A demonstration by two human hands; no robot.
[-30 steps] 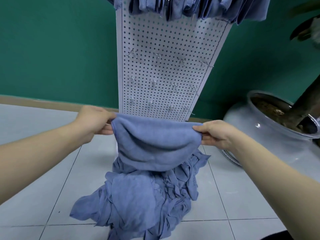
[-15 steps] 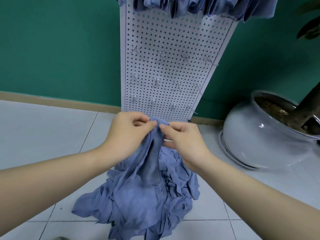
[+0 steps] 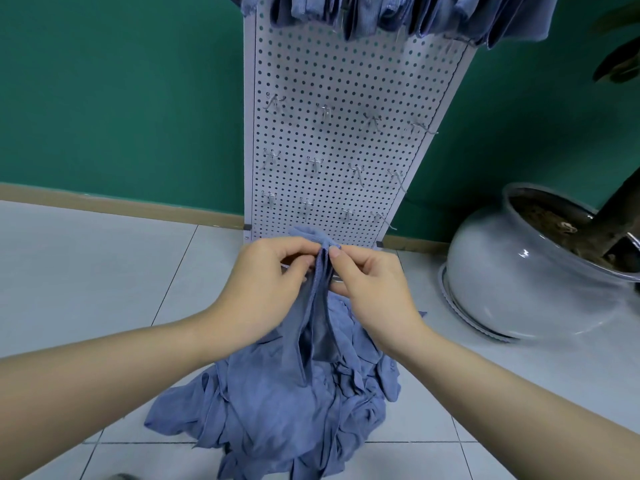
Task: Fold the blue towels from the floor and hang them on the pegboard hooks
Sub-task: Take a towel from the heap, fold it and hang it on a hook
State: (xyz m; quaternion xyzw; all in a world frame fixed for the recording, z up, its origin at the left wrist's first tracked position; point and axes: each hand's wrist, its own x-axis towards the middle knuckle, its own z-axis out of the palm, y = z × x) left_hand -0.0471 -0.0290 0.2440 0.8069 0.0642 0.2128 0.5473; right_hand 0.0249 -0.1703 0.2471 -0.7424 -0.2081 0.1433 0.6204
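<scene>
Towel (image 3: pixel 317 317) hangs pinched at its top between the fingers of the left hand (image 3: pixel 266 282) and right hand (image 3: pixel 372 289), above the pile (image 3: pixel 277 410) on the floor (image 3: pixel 104 271).

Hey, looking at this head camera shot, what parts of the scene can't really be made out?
- Hung towels: tops cut off by the upper frame edge, so their hooks are unseen.
- Held towel: its pinched corners are covered by the left hand and right hand.
- Towel pile: the count is lost in the tangle.
- Plant: mostly beyond the right edge.
</scene>
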